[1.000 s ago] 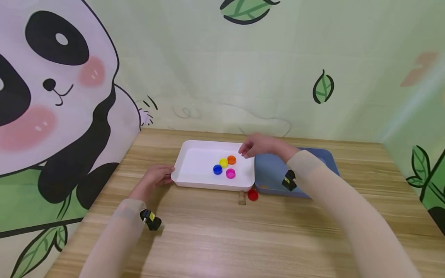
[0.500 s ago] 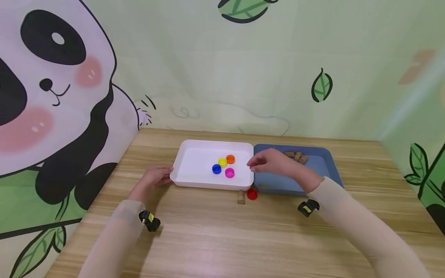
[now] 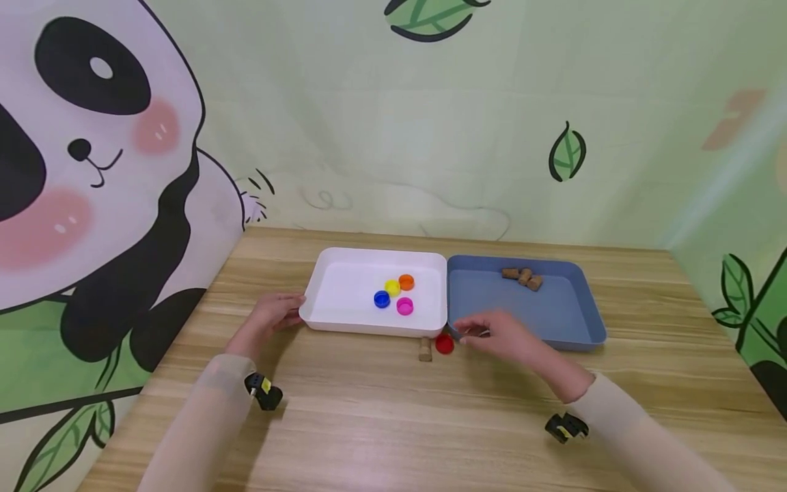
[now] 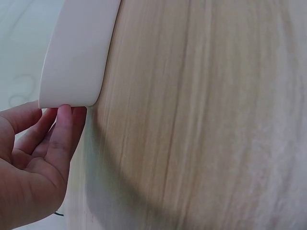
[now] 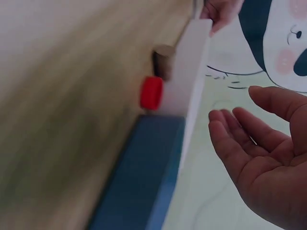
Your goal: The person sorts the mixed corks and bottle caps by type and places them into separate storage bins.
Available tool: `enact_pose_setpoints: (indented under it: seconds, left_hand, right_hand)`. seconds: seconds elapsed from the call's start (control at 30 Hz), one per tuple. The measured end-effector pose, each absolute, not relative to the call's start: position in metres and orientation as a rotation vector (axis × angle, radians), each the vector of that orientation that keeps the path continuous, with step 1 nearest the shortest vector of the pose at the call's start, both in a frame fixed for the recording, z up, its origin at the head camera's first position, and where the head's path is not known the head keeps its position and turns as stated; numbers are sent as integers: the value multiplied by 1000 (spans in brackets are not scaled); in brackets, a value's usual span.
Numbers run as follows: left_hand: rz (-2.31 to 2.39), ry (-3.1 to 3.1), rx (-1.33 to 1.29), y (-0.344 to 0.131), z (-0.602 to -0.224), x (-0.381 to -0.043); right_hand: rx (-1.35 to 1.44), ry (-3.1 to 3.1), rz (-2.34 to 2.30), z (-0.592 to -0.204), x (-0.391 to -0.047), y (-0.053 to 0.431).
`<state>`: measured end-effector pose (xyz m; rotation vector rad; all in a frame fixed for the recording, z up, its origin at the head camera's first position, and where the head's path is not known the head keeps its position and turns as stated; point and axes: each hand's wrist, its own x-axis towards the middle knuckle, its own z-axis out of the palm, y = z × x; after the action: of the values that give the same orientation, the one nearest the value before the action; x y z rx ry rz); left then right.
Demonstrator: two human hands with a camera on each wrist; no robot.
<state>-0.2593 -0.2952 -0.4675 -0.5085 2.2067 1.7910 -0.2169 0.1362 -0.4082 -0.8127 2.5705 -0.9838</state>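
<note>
My left hand (image 3: 269,322) touches the left end of a white tray (image 3: 344,287) with its fingertips, as the left wrist view (image 4: 41,177) also shows. My right hand (image 3: 501,335) hovers over the front left corner of a blue tray (image 3: 553,318), fingers loosely bent and holding nothing. Just left of its fingertips, on the table, lies a red bottle cap (image 3: 445,343); a cork (image 3: 425,350) lies beside that cap. Inside the white tray are blue (image 3: 382,299), yellow (image 3: 392,288), orange (image 3: 406,281) and pink (image 3: 404,305) caps.
Several corks (image 3: 525,276) lie near the back of the blue tray. Both trays stand side by side on a wooden table (image 3: 369,410), close to a wall with a panda (image 3: 98,137) and leaves drawn on it.
My right hand has moved from above the white tray's right end back and down toward the red cap, uncovering the corks in the blue tray. The left hand stays at the white tray.
</note>
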Motion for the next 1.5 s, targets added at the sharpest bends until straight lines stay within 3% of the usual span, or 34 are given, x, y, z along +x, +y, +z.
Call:
enact_pose_setpoints:
  seconds: [0.33, 0.8, 1.5]
  left_hand:
    - [1792, 2208, -510, -296, -471, -260]
    - [1804, 2194, -513, -294, -472, -260]
    - [1797, 2201, -513, -294, -470, -260]
  right_hand:
    - [-802, 2522, -940, -436, -201, 127]
    - [-685, 2539, -874, -443, -199, 119]
    - [-960, 2798, -693, -455, -204, 96]
